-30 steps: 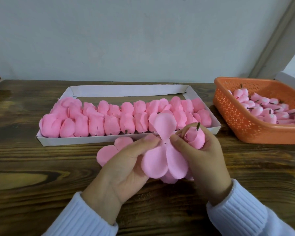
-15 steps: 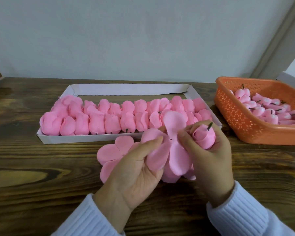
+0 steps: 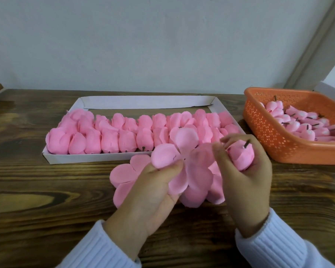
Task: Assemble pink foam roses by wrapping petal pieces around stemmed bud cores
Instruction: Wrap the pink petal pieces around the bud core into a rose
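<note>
My left hand [image 3: 153, 192] pinches a pink foam petal piece [image 3: 184, 153] with several rounded lobes, thumb on top near its centre, lifted off the table. My right hand [image 3: 244, 182] grips a pink bud core [image 3: 240, 153] whose short dark stem [image 3: 246, 143] points up and away; its index finger and thumb are close to the petal piece's right lobe. More flat petal pieces [image 3: 124, 175] lie on the table under and left of my hands, partly hidden.
A shallow white cardboard tray [image 3: 97, 157] behind my hands holds rows of finished pink roses [image 3: 108, 140]. An orange perforated basket [image 3: 274, 136] at the right holds several stemmed bud cores [image 3: 298, 124]. The table is dark wood, against a pale wall.
Both hands have shifted slightly right and apart. The petal piece has spread open flatter in my left hand, and the bud core in my right hand has moved right, away from the piece's centre.
</note>
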`<state>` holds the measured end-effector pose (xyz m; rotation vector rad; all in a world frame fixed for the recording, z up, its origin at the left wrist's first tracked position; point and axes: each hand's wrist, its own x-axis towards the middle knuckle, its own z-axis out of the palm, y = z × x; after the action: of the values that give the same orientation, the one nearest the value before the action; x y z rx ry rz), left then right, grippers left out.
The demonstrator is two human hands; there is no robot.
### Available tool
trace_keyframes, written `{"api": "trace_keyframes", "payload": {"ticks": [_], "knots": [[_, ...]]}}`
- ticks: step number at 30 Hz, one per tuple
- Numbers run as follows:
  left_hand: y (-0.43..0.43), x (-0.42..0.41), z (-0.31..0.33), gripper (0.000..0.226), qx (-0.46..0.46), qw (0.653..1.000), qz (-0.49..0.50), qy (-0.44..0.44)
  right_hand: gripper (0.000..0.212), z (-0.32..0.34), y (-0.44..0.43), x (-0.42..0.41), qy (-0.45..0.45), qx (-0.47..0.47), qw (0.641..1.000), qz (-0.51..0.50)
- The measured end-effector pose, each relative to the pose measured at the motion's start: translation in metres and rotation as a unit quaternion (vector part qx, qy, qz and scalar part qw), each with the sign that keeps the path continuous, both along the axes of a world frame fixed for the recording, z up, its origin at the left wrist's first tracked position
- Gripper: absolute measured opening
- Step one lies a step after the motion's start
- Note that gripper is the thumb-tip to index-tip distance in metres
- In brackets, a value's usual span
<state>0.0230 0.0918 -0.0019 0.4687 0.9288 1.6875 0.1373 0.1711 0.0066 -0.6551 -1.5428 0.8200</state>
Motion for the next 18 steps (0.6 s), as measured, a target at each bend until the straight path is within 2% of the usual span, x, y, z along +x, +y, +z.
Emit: {"api": "trace_keyframes", "payload": {"ticks": [1, 3, 5, 7, 9, 10, 14, 18], "knots": [[0.001, -0.001, -0.001, 0.034, 0.001, 1.0, 0.019, 0.022, 0.016, 0.003, -0.002, 0.001, 0.011, -0.001, 0.999, 0.032], [0.003, -0.002, -0.003, 0.037, -0.003, 0.996, 0.071, 0.061, 0.017, 0.008, -0.008, 0.003, 0.012, -0.067, 0.982, 0.174], [0.005, -0.002, -0.004, 0.029, -0.013, 0.99, 0.108, 0.091, 0.021, 0.009, -0.013, 0.001, -0.029, -0.203, 0.913, 0.353], [0.005, -0.002, -0.007, 0.027, -0.028, 0.983, 0.14, 0.119, 0.029, 0.007, -0.014, -0.001, -0.082, -0.312, 0.834, 0.448], [0.005, -0.001, -0.008, 0.024, -0.029, 0.975, 0.153, 0.16, 0.037, 0.004, -0.011, 0.0, -0.109, -0.38, 0.792, 0.466], [0.004, 0.001, -0.007, 0.022, -0.024, 0.97, 0.155, 0.188, 0.035, 0.004, -0.009, 0.001, -0.116, -0.397, 0.782, 0.466], [0.003, 0.004, -0.004, 0.021, 0.014, 0.939, 0.145, 0.311, 0.022, 0.006, -0.008, 0.0, -0.121, -0.421, 0.771, 0.463], [0.0, 0.003, 0.001, 0.035, 0.074, 0.904, 0.119, 0.403, 0.021, 0.008, -0.009, 0.0, -0.108, -0.428, 0.767, 0.465]]}}
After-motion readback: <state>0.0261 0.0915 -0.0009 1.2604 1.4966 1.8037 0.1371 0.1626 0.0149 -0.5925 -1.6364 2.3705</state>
